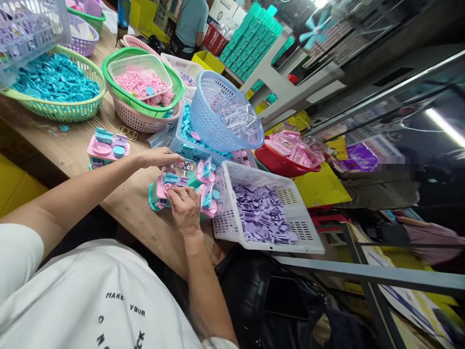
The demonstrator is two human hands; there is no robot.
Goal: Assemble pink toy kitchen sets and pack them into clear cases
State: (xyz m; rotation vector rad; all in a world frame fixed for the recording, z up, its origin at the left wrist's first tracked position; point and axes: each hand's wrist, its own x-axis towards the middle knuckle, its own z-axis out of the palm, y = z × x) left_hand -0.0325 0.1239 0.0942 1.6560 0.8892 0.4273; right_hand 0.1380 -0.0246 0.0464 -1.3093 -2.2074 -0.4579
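Note:
A small toy set (159, 188) with a pink top and a teal base stands at the table's front edge, carrying light blue and lilac pieces. My right hand (186, 208) is closed, its fingertips pinching a small pink piece (167, 188) against that top. Beyond it, my left hand (156, 158) stretches its fingers flat beside a clear plastic cover (183, 167) with printed marks; whether it touches the cover is hard to see. Two similar pink toy sets, one upper (206, 172) and one lower (209, 201), lie to the right in clear plastic.
Another toy set (108, 149) stands left on the wooden table (141, 232). A white basket (227, 228) of lilac pieces borders the work spot at right. Behind are a blue basket (207, 111), a green basket (109, 82) with pink parts and a lime basket (98, 104) with blue parts.

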